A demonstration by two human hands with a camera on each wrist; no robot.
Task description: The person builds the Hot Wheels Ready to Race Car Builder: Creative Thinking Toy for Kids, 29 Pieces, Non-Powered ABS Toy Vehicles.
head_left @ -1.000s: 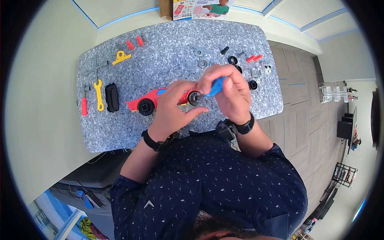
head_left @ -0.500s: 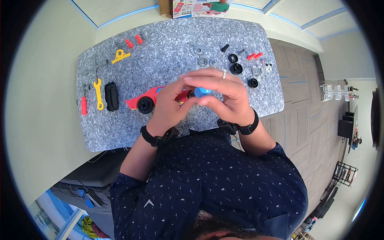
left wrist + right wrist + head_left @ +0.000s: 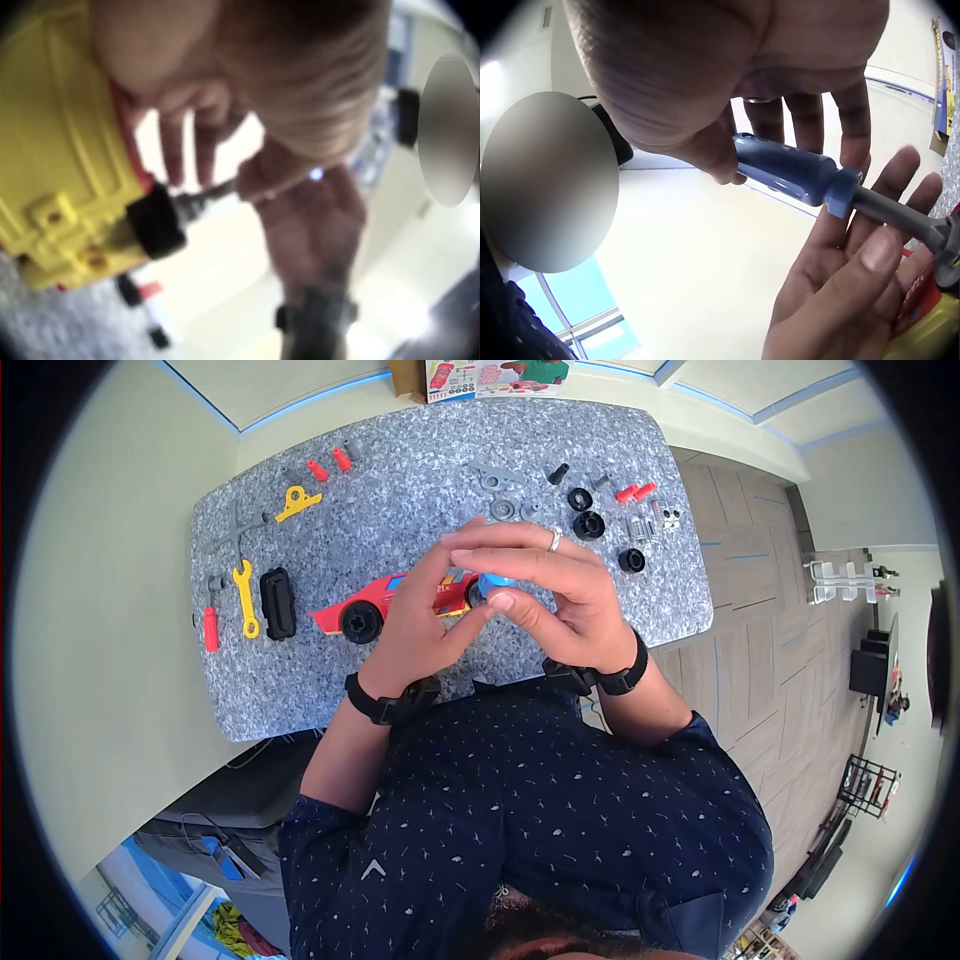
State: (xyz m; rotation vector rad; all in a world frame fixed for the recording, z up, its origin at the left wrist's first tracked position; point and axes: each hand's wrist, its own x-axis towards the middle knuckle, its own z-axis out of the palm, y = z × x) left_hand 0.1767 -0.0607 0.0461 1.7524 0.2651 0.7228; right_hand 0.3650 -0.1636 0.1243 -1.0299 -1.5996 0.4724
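Note:
A red toy car (image 3: 372, 596) with a yellow underside (image 3: 45, 142) shows its black wheels to me, one (image 3: 361, 622) on the left in the head view. My left hand (image 3: 425, 625) arches over the car's right part, holding it with fingers on the far side and thumb nearer me. With its thumb and fingers my right hand (image 3: 565, 600) pinches a toy screwdriver by its blue handle (image 3: 787, 171). The grey shaft (image 3: 896, 213) runs past the left fingers to a black wheel (image 3: 157, 225) on the car. Both hands hide this wheel in the head view.
Left on the speckled table (image 3: 290, 690) lie a yellow wrench (image 3: 245, 600), a red-handled tool (image 3: 210, 628), a black tray-shaped part (image 3: 278, 603) and a yellow bracket (image 3: 298, 503). Loose black wheels (image 3: 589, 525), red pieces (image 3: 628, 494) and grey parts (image 3: 503, 510) lie at the right.
My right hand has turned and shifted left, its fingers now reaching across toward the left hand. The blue handle has swung round to face the head view more end-on. The left hand keeps its place.

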